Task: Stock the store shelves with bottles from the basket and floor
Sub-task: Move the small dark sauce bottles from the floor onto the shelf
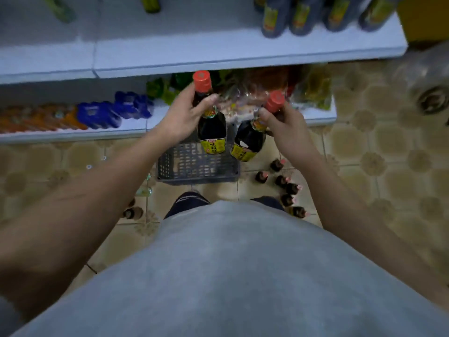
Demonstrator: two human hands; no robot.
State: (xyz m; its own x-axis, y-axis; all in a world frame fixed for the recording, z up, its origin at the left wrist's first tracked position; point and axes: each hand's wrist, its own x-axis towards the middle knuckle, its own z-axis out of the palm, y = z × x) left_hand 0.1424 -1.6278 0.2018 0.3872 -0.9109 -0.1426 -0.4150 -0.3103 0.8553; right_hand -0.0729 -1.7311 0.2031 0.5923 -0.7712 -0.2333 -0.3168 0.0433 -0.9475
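A bottle [211,122] in each hand [181,115]

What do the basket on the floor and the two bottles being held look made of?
Basket: likely moulded plastic, matt dark grey, with slotted lattice walls. Left bottle and right bottle: dark, glossy bodies, glass or plastic, cannot tell; red ribbed caps look plastic; yellow labels look printed.

This is a shop: white shelves [218,57] across the top hold rows of bottles [301,15] and blue packs [102,114].
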